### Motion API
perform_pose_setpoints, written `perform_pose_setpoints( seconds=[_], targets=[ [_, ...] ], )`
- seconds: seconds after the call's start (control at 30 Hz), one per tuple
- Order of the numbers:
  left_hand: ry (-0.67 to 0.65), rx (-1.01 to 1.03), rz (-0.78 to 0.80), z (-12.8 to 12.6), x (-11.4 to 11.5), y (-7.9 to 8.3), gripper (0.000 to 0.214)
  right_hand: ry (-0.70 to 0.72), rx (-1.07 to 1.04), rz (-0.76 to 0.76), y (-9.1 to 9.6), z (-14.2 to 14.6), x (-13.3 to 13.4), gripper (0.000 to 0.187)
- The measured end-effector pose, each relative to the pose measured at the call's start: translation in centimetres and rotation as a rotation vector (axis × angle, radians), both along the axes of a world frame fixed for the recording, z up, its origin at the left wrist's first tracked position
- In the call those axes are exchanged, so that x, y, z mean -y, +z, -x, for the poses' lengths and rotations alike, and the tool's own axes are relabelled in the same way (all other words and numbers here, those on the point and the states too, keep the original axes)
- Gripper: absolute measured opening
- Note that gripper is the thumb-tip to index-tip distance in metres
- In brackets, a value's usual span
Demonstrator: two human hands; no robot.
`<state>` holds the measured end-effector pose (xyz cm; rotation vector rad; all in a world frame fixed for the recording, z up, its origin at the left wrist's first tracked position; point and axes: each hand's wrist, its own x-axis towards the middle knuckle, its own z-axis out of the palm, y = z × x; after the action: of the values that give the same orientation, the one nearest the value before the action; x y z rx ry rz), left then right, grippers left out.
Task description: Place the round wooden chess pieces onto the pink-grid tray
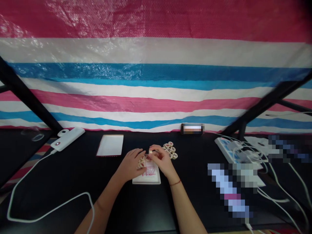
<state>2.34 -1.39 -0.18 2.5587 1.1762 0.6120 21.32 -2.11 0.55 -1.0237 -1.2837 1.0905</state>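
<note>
My right hand (161, 160) pinches a small cream-coloured block (150, 151) between its fingertips, close to my left hand (131, 164). The curled fingers of my left hand hold several round wooden xiangqi pieces (141, 161), partly hiding them. Both hands are above a small white board (146, 180) with red grid lines. To the right of my right hand, a loose heap of similar pieces with dark and red characters (170, 150) lies on the black table (73, 169).
A white rectangular tray (110, 145) lies left of the board. A white device (67, 138) trails a white cable along the left side. Right, a power strip (226, 149) carries tangled white cables. Pixelated patches cover objects there. A striped tarp hangs behind black frame bars.
</note>
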Motion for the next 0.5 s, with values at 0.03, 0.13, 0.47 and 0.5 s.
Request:
perform_pose_setpoints(
  seconds=[0.03, 0.13, 0.47, 0.5],
  targets=[
    [-0.010, 0.007, 0.016, -0.1, 0.0, -0.1, 0.059, -0.014, 0.062, -0.070, 0.0, 0.2, 0.3, 0.015],
    [-0.030, 0.050, 0.063, -0.3, -0.1, -0.3, 0.055, -0.051, 0.299, -0.266, 0.2, 0.6, 1.4, 0.017],
    [-0.079, 0.112, 0.189, 0.9, -0.2, -0.8, 0.075, 0.023, 0.833, -0.430, 0.2, 1.1, 2.8, 0.013],
    [-0.081, 0.114, 0.190, 0.9, -0.3, -0.9, 0.075, 0.030, 0.856, -0.438, 0.1, 1.1, 2.8, 0.013]
  ],
)
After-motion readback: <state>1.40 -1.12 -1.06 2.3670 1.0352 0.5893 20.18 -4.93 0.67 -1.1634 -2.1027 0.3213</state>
